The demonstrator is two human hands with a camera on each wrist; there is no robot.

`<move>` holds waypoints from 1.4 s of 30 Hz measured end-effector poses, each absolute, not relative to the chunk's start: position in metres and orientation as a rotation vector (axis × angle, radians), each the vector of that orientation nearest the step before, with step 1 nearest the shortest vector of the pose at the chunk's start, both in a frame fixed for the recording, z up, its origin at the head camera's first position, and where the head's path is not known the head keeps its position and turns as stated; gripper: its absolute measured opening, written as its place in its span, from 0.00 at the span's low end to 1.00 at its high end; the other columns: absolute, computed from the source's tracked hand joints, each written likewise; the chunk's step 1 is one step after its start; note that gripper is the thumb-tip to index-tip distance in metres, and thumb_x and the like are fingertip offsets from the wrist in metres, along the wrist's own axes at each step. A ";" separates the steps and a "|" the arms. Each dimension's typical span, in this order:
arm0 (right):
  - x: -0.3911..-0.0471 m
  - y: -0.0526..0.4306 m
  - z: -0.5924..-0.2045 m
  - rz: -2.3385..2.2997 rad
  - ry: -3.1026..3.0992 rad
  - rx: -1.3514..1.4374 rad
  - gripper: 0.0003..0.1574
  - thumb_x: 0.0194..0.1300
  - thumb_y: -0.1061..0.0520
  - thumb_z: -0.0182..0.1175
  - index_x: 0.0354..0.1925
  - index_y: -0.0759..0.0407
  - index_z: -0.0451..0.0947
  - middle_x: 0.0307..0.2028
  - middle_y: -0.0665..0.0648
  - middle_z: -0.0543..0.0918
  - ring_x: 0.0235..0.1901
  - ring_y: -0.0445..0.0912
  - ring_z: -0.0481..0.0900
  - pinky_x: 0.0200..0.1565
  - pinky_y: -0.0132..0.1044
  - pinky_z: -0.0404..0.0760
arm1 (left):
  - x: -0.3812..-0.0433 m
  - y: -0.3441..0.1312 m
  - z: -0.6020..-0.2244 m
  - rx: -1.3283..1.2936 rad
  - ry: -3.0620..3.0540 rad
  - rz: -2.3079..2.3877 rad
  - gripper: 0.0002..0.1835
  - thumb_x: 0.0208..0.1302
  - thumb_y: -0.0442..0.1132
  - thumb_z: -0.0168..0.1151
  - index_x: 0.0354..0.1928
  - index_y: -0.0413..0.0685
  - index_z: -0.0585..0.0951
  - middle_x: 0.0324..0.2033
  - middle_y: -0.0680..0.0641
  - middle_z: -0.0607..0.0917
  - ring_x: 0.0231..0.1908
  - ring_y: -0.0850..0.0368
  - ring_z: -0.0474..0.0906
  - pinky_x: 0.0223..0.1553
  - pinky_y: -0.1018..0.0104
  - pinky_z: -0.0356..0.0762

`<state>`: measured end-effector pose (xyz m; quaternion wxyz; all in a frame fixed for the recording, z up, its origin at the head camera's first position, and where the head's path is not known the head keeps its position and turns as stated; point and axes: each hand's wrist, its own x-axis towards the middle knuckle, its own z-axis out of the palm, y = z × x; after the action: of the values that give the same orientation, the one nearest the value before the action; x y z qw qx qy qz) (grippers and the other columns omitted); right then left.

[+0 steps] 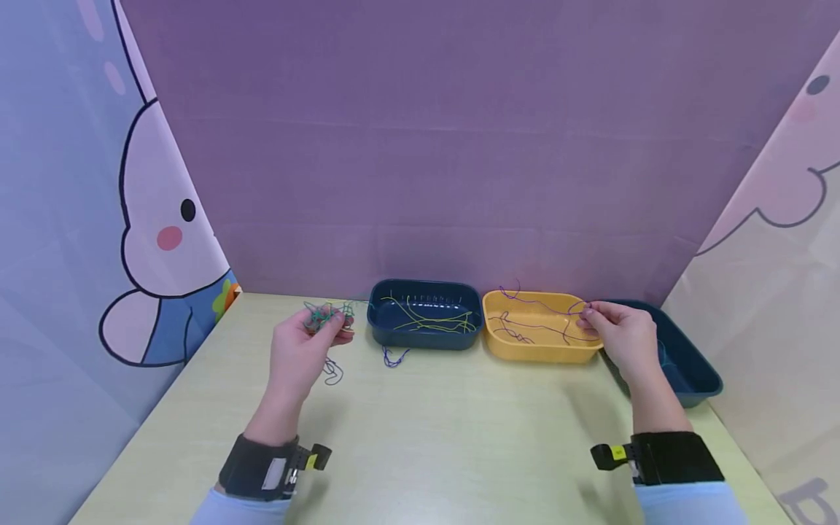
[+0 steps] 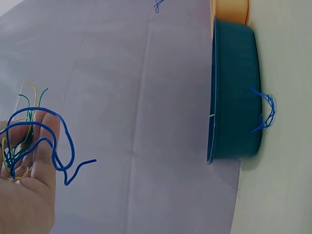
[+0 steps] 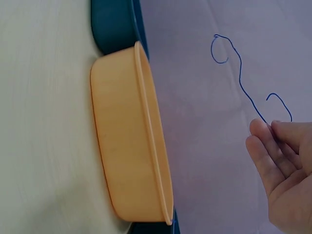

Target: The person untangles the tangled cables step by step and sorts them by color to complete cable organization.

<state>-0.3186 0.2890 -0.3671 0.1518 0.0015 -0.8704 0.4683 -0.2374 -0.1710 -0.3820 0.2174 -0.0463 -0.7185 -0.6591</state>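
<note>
My left hand [image 1: 292, 357] holds a tangled bunch of thin wires [image 1: 319, 316], mostly green with some yellow. Blue wire loops [image 2: 72, 146] stick out from that palm in the left wrist view. Between thumb and fingertips, my right hand [image 1: 626, 339] pinches a single thin blue wire [image 3: 240, 73]. This wire extends leftward over the yellow bin [image 1: 541, 354], its far end bent into a hook. More dark thin wire lies inside the yellow bin. To its left, a dark blue bin [image 1: 420, 340] contains several yellow wires [image 1: 426, 321].
Another dark bin [image 1: 705, 394] stands angled at the right, partly behind my right hand, with a bluish wire inside. A small blue wire bundle [image 1: 394, 361] lies on the table before the left bin. A purple cloth backdrop [image 1: 459, 182] rises behind the bins.
</note>
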 end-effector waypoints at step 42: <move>-0.377 0.307 -0.410 1.260 -2.768 -0.341 0.22 0.66 0.50 0.53 0.55 0.60 0.71 0.45 0.65 0.79 0.42 0.55 0.79 0.47 0.44 0.79 | -0.236 -0.186 -0.379 -0.068 -1.920 -1.838 0.16 0.58 0.50 0.62 0.40 0.46 0.79 0.38 0.43 0.84 0.33 0.51 0.82 0.38 0.65 0.80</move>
<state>-0.3768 0.3073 -0.4103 0.0406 -0.1112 -0.9037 0.4115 -0.2365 -0.1862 -0.3789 0.2392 -0.0248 -0.7012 -0.6712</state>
